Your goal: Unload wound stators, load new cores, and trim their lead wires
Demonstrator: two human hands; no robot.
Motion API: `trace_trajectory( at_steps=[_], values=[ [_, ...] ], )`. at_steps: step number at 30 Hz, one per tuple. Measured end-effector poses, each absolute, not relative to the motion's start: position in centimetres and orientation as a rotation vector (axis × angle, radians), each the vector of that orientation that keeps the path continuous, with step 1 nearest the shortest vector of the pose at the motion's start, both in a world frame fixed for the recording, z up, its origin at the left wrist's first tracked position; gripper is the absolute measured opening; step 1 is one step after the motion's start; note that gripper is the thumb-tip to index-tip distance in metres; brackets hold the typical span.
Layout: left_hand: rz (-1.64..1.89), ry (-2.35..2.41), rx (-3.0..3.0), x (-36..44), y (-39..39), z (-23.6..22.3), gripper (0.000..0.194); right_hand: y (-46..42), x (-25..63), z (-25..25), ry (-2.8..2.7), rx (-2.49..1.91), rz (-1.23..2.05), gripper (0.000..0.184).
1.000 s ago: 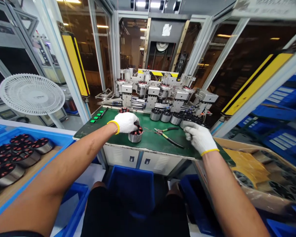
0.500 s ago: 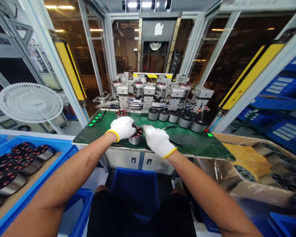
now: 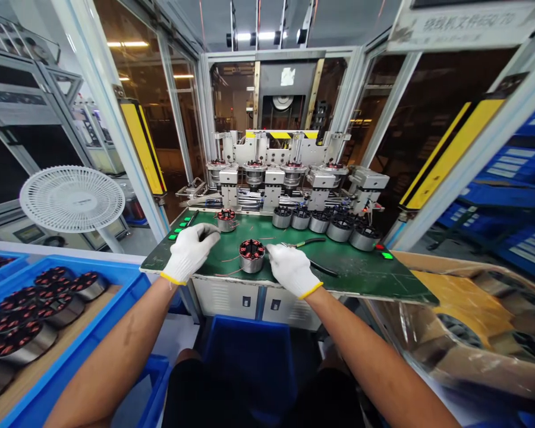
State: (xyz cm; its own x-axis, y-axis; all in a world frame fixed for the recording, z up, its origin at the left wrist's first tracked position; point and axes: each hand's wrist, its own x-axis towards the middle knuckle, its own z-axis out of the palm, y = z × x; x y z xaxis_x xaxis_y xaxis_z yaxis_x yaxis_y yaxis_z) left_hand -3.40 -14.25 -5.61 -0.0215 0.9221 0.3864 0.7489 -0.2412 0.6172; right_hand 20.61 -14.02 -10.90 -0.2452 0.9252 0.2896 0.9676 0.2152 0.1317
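Both my hands wear white gloves with yellow cuffs and rest on the green bench top (image 3: 352, 270). A wound stator (image 3: 252, 255), a metal ring with red-copper coils, stands upright between them. My right hand (image 3: 292, 269) lies just right of it, fingers together and pressed against its side. My left hand (image 3: 189, 252) is a hand's width to the left, fingers curled into a pinch. Thin copper wire ends (image 3: 230, 260) trail from the stator toward that hand; what the pinch holds is unclear. A second wound stator (image 3: 226, 219) stands behind my left hand.
Pliers (image 3: 311, 242) lie right of my right hand. A row of dark stators (image 3: 339, 229) lines the winding machine (image 3: 289, 172) at the back. Green buttons (image 3: 179, 229) sit far left. A blue tray of wound stators (image 3: 49, 294), a fan (image 3: 72, 199), a cardboard box (image 3: 463, 309).
My left hand has come off the stator and drawn away to the left. My right hand came over from the far right to the stator's side. The camera tilted up slightly.
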Motion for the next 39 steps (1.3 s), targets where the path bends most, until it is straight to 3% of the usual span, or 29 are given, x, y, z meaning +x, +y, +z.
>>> trace_trajectory(
  at_steps=[4, 8, 13, 20, 26, 28, 32, 36, 39],
  values=[
    [0.900, 1.383, 2.561, -1.9, -16.0, -4.9, 0.044, -14.0, 20.6, -11.1, -2.320, -1.816, -0.455, 0.032],
    [0.550, 1.275, 2.950, 1.2, -16.5, -4.2, 0.026, -14.0, 20.6, -11.2, -2.294, -1.804, -0.473, 0.033],
    [0.940, 1.820, 2.186, -1.1, -12.9, -5.1, 0.031, -13.9, 20.7, -11.3, -2.320, -1.800, -0.471, 0.034],
    [0.605, 1.895, 1.750, -4.7, -9.7, -8.7, 0.023, -13.5, 21.1, -11.9, -2.318, -1.735, -0.497, 0.033],
    [0.793, 2.084, 2.012, -6.5, -12.3, -1.7, 0.045, -16.5, 19.6, -11.4, -2.222, -1.369, -0.650, 0.039],
    [0.767, 1.883, 2.420, -5.0, -13.4, 0.3, 0.040, -18.0, 17.8, -11.3, -2.362, -1.232, -0.729, 0.039],
    [0.224, 1.038, 3.172, 0.3, -13.9, -0.1, 0.059, -20.1, 15.0, -12.1, -2.509, -1.131, -0.808, 0.033],
    [0.108, 1.033, 3.188, 3.0, -12.1, -3.7, 0.063, -21.5, 16.0, -12.5, -2.541, -1.104, -0.557, 0.022],
    [0.174, 1.156, 2.991, 2.8, -11.1, -5.2, 0.065, -20.9, 18.5, -11.0, -2.324, -1.170, -0.062, 0.021]
  ],
)
